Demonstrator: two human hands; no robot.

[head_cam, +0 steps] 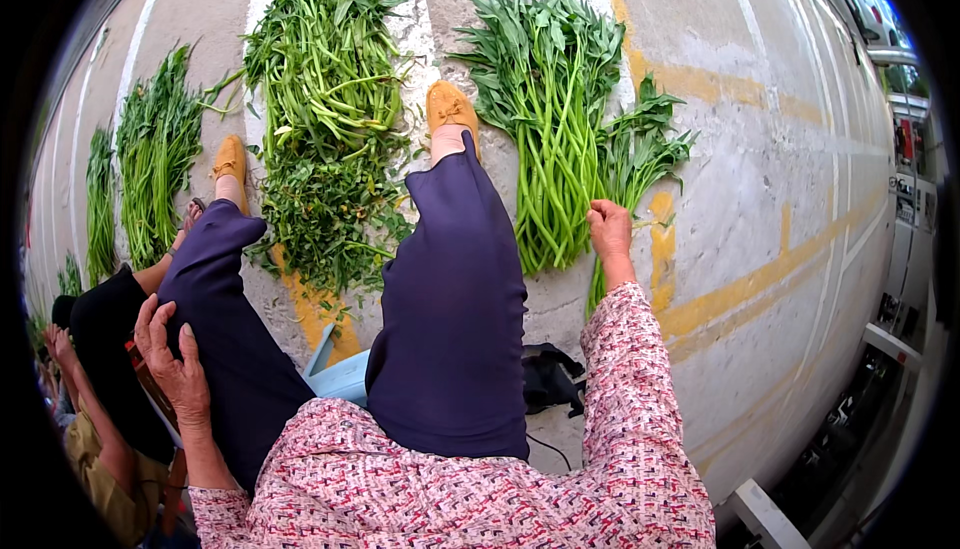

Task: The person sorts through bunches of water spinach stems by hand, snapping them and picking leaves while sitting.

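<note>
My right hand is at the lower right edge of a big pile of leafy green stems, likely water spinach, its thumb and forefinger pinched together by the stems. Whether it grips one cannot be made out. A smaller bunch of the same greens lies against the pile's right side, partly behind my hand. Over my knee at the left, my left hand has its fingers apart and holds nothing. Between my feet lies a tangled heap of stems, with loose leaves and trimmings below it.
Further bunches of greens lie at the left, near a seated person close to my left side. A light blue plastic stool is under me. A black bag lies on the painted concrete by my right leg.
</note>
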